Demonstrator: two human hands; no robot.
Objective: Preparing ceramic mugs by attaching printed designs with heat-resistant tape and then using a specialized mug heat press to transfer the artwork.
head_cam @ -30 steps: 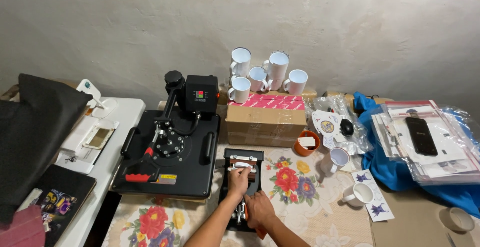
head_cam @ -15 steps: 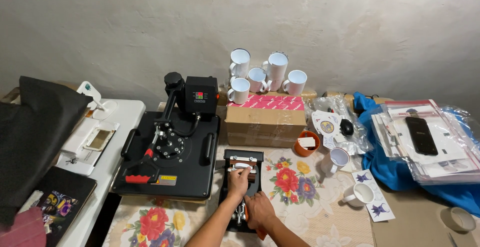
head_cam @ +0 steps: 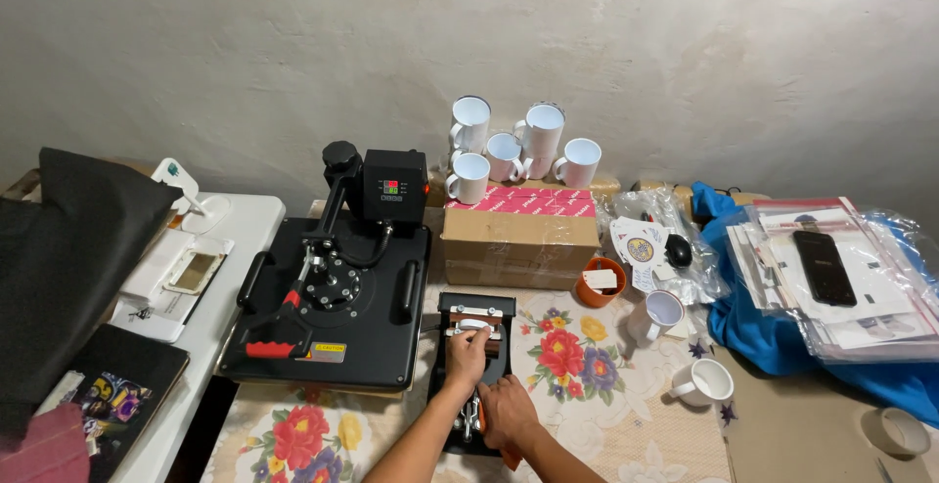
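A small black mug press attachment (head_cam: 476, 309) with silver metal parts lies on the flowered tablecloth in front of me. My left hand (head_cam: 467, 355) rests on its upper part, fingers curled around a white piece near the silver bracket. My right hand (head_cam: 508, 413) is lower down, closed over the press's lever end, where a bit of orange shows under the palm. The large black flat heat press (head_cam: 333, 297) with a red-tipped handle stands directly to the left.
Several white mugs (head_cam: 515, 149) stand on a cardboard box (head_cam: 518, 239) behind. Two more mugs (head_cam: 706, 381), an orange bowl (head_cam: 600, 283), a blue cloth with plastic sleeves and a phone (head_cam: 824, 266) lie right. Tape roll (head_cam: 898, 431) at far right; black fabric (head_cam: 68, 248) left.
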